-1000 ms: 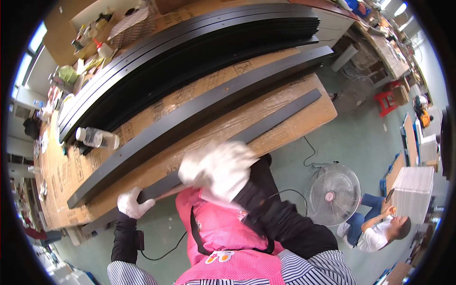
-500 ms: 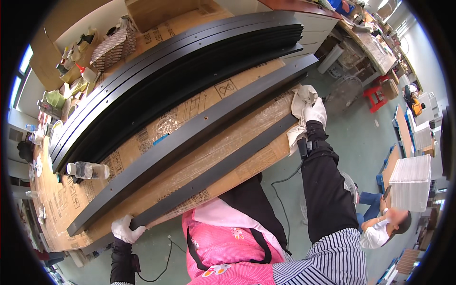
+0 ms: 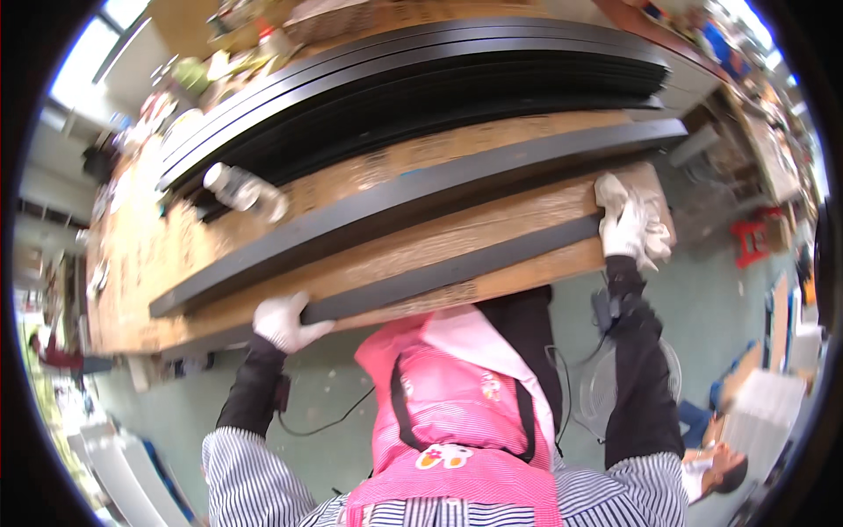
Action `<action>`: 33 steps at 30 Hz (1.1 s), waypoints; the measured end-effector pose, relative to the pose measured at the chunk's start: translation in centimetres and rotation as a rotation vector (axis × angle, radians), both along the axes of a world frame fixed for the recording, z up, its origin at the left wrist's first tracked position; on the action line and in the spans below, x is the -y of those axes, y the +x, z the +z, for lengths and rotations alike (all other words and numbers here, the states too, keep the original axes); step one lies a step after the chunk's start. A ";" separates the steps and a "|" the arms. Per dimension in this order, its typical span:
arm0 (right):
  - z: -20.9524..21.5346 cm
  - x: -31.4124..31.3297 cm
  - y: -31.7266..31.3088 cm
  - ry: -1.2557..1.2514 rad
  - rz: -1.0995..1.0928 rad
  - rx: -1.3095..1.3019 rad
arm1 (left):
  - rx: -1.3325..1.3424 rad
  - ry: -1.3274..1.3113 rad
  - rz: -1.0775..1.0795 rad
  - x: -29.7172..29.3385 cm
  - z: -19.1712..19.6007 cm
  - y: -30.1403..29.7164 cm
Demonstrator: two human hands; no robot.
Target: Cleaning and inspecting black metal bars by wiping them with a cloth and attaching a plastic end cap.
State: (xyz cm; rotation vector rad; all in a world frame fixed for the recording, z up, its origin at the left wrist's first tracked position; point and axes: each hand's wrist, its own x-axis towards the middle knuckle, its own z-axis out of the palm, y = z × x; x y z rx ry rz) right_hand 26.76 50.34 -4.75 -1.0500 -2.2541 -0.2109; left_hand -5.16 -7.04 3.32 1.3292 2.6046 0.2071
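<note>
bottle (image 3: 241, 189) left on table (image 3: 140, 255) | stacked strips (image 3: 421, 79) behind

Bare cardboard (image 3: 421, 250) between black strips (image 3: 413, 189) free; bottle (image 3: 244, 191) blocks left

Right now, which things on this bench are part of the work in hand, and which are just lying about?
In hand:
- long black strip, nearest the bench edge
- left hand, gloved, gripping its left end
- right hand, gloved, at its right end
- white cloth under the right hand

Lying about:
- clear plastic bottle on its side
- stack of black strips at the back
- wider black strip
</note>
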 end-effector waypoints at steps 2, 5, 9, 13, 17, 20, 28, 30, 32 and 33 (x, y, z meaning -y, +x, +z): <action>-1.2 9.9 -4.9 -0.205 0.016 -0.123 | 0.011 -0.038 0.060 0.6 0.3 0.5; -4.3 21.9 -6.9 -0.389 0.352 0.071 | -0.008 -0.016 0.042 0.1 0.1 0.6; -0.6 37.2 -13.7 -0.392 0.863 0.011 | -0.032 -0.033 0.071 1.7 -0.2 0.8; 2.7 37.8 -14.7 -0.450 1.093 0.114 | -0.074 -0.048 0.018 1.8 -0.2 0.9; 3.1 29.3 -9.5 -0.375 1.122 0.128 | -0.023 -0.018 0.036 2.2 -0.4 0.7; 4.9 29.4 -9.9 -0.289 1.092 0.101 | -0.006 -0.043 0.052 1.7 -0.3 0.7; 5.0 32.0 -13.1 -0.292 1.234 0.113 | 0.032 -0.118 0.064 1.8 -0.3 0.6; 4.4 30.3 -11.5 -0.247 1.198 0.126 | -0.032 -0.114 0.078 1.8 -0.1 0.8; 4.7 30.5 -11.2 -0.248 1.173 0.157 | 0.010 -0.101 0.092 1.6 -0.1 0.7; 4.5 31.2 -11.6 -0.250 1.150 0.126 | 0.048 -0.088 0.103 1.5 0.0 0.7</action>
